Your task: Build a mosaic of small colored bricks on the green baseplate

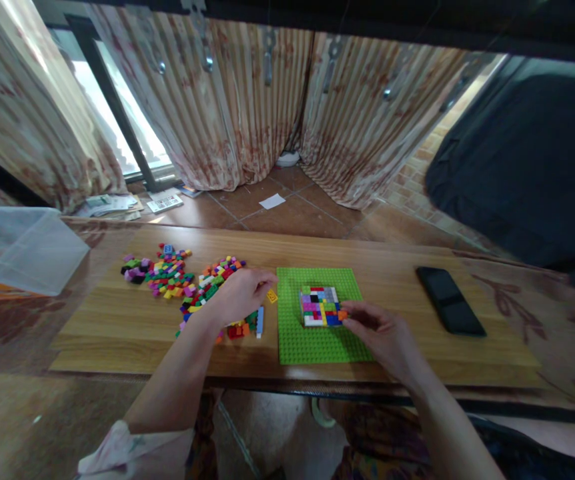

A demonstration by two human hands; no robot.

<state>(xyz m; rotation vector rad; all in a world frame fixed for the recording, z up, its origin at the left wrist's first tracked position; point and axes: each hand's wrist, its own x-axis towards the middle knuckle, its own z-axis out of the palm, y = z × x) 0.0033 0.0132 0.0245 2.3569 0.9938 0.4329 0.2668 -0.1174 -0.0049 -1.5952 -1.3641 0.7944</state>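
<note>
A green baseplate [292, 347] lies on the wooden table, bearing a low square build of many-coloured bricks [321, 307]. At the build's right edge my right hand [380, 330] pinches a small orange brick [342, 315] between thumb and fingertips. My left hand [242, 293] hovers over the right side of a loose brick pile [212, 287], its fingers curled together; whatever they may hold is hidden. Just beside those fingertips is a yellow brick [272, 296], left of the baseplate. A long light-blue brick [260, 321] lies below it.
A second heap of mixed bricks [170, 273] spreads over the table's left part. Toward the right lies a black phone [450, 300]. A translucent plastic bin [22, 247] stands at the far left. Curtains [227, 113] hang behind the table [392, 260].
</note>
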